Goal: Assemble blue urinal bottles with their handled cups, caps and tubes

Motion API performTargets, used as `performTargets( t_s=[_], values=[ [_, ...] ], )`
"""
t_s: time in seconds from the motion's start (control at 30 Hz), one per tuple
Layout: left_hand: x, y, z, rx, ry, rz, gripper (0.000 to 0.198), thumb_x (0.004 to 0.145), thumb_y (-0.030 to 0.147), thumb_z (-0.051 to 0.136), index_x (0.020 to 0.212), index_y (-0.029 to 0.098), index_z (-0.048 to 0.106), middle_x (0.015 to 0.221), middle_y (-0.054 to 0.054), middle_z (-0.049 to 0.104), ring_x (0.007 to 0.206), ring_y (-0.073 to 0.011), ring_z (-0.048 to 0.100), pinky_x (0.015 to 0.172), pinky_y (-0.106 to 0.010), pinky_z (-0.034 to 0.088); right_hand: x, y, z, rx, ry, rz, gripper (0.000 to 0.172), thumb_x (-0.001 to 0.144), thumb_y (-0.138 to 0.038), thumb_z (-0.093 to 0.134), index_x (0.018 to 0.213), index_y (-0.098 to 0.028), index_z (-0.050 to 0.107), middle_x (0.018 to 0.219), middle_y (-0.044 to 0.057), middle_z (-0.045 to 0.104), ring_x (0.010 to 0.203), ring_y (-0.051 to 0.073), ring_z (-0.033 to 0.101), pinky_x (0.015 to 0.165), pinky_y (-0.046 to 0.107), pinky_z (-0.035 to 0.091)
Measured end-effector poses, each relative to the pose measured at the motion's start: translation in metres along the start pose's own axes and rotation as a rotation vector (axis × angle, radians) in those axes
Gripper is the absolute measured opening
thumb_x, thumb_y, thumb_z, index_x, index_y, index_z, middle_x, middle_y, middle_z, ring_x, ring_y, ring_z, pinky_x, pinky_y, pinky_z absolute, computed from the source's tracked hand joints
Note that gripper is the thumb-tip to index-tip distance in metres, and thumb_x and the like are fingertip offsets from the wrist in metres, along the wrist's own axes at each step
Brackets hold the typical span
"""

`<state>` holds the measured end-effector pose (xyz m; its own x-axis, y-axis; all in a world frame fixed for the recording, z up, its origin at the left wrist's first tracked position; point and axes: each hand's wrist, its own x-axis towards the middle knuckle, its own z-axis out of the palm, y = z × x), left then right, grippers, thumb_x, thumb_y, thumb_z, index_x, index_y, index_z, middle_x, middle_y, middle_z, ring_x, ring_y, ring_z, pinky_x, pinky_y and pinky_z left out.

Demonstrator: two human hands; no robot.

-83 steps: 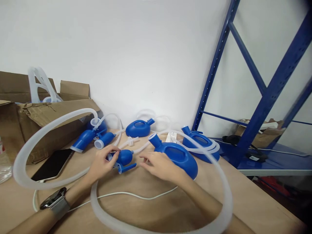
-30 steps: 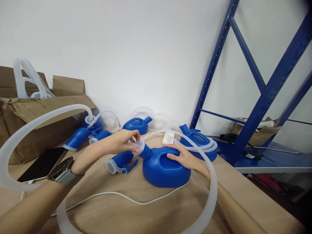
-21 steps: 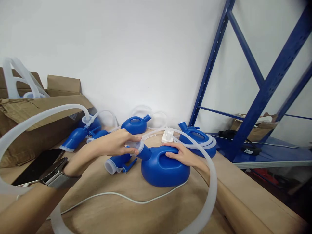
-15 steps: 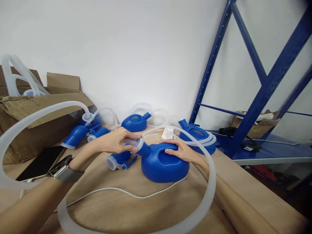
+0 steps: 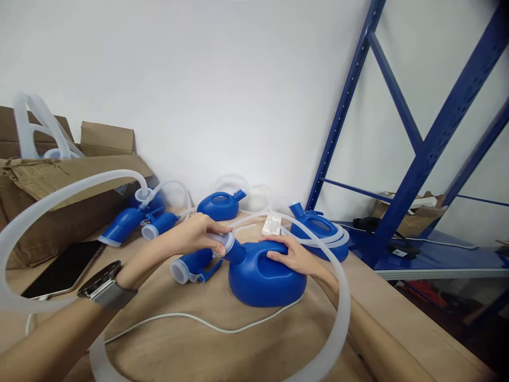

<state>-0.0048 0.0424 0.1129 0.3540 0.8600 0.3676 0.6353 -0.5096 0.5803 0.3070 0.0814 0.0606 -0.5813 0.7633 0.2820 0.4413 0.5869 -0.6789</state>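
A blue urinal bottle (image 5: 266,289) with a side handle rests on the table in front of me, its neck angled up to the left. My right hand (image 5: 287,254) lies over the handle, fingers curled around it. At the mouth, my left hand (image 5: 202,236) pinches a translucent white cap (image 5: 228,242) between thumb and fingers; my fingers hide part of it. Just left of the bottle lies a blue spout piece (image 5: 194,265) with a translucent rim and a blue clip. A long translucent tube (image 5: 338,313) loops around the bottle and my right forearm.
Other blue bottles stand near the wall, one at the back (image 5: 219,206) and one with coiled tubing (image 5: 318,228) at right. Blue spout pieces (image 5: 123,227), a phone (image 5: 63,268) and an open cardboard box (image 5: 71,196) are at left. A white cable (image 5: 234,331) crosses the table; a blue rack (image 5: 413,175) stands right.
The view has shifted slightly. My left thumb and fingers sit closer together on the cap at the bottle's mouth. My right hand keeps its place on the handle.
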Motion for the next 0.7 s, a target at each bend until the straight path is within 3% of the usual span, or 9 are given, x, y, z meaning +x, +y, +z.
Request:
performTargets(
  t_s=[0.13,0.23,0.4,0.6,0.7],
  values=[
    [0.004,-0.008,-0.011,-0.193,-0.283,0.013,0.045,0.062,0.04,0.09,0.105,0.029,0.083,0.11,-0.003,0.08,0.11,-0.0332,0.072,0.092,-0.037,0.057,-0.002,0.001,-0.002,-0.023,-0.013,0.0,0.054,0.086,-0.061,0.07,0.126,-0.025,0.073,0.128,0.01,0.071,0.118,0.034,0.066,0.106,0.049,0.052],
    [0.003,-0.007,-0.019,-0.167,-0.398,0.027,0.061,0.062,0.035,0.091,0.121,0.031,0.077,0.12,-0.004,0.077,0.111,-0.0319,0.071,0.09,-0.036,0.057,-0.002,0.002,-0.003,-0.009,-0.047,-0.001,0.056,0.086,-0.063,0.07,0.127,-0.025,0.072,0.129,0.01,0.071,0.116,0.034,0.067,0.105,0.049,0.052],
    [0.001,-0.003,-0.019,0.038,-0.463,0.11,0.075,0.07,0.035,0.089,0.141,0.028,0.064,0.124,-0.006,0.074,0.111,-0.0291,0.069,0.089,-0.032,0.053,-0.002,0.003,-0.005,-0.03,-0.078,0.015,0.06,0.086,-0.065,0.068,0.13,-0.024,0.071,0.128,0.011,0.07,0.116,0.034,0.066,0.104,0.05,0.053],
    [0.005,-0.011,-0.012,0.009,-0.501,0.194,0.08,0.071,0.041,0.09,0.144,0.03,0.059,0.076,0.005,0.073,0.088,-0.0208,0.067,0.082,-0.028,0.051,-0.001,0.005,-0.005,0.009,-0.11,-0.001,0.058,0.086,-0.064,0.069,0.129,-0.025,0.071,0.127,0.009,0.071,0.116,0.034,0.066,0.104,0.05,0.053],
    [0.002,-0.01,-0.011,0.0,-0.475,0.185,0.078,0.075,0.041,0.087,0.146,0.029,0.058,0.077,0.006,0.073,0.089,-0.0191,0.066,0.082,-0.026,0.05,0.0,0.007,-0.006,0.004,-0.107,-0.002,0.059,0.085,-0.064,0.07,0.128,-0.024,0.072,0.129,0.01,0.071,0.118,0.035,0.066,0.105,0.05,0.052]
  ],
)
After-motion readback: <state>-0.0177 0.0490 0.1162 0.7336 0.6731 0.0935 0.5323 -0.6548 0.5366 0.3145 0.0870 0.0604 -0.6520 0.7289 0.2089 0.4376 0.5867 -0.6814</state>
